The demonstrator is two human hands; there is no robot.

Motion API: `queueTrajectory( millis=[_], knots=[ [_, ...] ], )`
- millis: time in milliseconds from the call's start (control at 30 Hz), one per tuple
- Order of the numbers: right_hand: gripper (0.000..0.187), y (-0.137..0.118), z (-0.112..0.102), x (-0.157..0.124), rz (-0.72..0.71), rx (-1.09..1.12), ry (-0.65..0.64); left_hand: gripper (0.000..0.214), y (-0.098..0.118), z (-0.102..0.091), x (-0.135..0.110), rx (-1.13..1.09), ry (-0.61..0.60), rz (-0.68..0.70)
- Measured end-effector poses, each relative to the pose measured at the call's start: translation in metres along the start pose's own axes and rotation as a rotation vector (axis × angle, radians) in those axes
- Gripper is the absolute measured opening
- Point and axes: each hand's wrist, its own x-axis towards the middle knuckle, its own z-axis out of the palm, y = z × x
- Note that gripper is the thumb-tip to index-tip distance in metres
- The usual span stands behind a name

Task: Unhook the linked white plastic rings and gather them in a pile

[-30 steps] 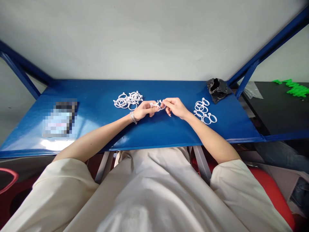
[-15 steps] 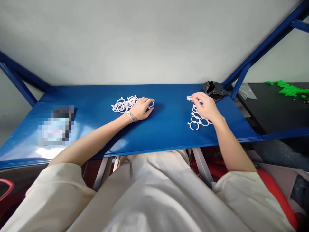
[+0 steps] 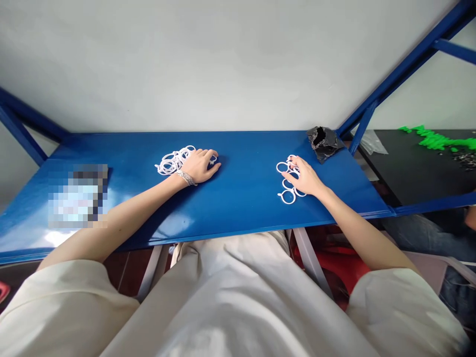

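My left hand [image 3: 201, 166], with a silvery bracelet at the wrist, lies palm down against the right side of a heap of white plastic rings [image 3: 171, 162]. Its thumb is spread from the fingers, and part of one ring [image 3: 213, 159] shows between them. The rings look like curtain rings with small eyelets. Farther right, my right hand [image 3: 305, 176] is over a looser group of the same rings, thumb and fingers apart. One ring [image 3: 281, 171] lies at its fingertips, another [image 3: 288, 203] nearer to me. The palm hides some rings.
A crumpled black plastic bag [image 3: 329, 148] with a torn opening sits at the back right of the blue table [image 3: 238, 208]. On the left is a blurred-out flat object [image 3: 80, 196]. Blue frame bars [image 3: 366, 119] rise at both ends. Green pieces [image 3: 431, 139] lie on a black table beyond.
The ring that my right hand pinched is let go and lies with the right group. That hand has come lower and its fingers have spread. My left hand stays at its heap; the view has shifted slightly.
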Motion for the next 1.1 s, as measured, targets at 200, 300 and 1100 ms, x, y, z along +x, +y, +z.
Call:
queueTrajectory(
  millis=[200, 300, 1100],
  knots=[
    [0.039, -0.049, 0.027, 0.015, -0.089, 0.128, -0.019, 0.034, 0.013, -0.011, -0.012, 0.018, 0.033, 0.033],
    [0.042, -0.067, 0.035, 0.027, -0.114, 0.135, -0.033, 0.052, 0.061, -0.01, -0.018, -0.012, -0.024, 0.161],
    [0.024, -0.055, 0.011, 0.043, -0.131, 0.391, -0.023, 0.059, 0.142, 0.031, 0.019, -0.078, -0.027, 0.073]
  ],
)
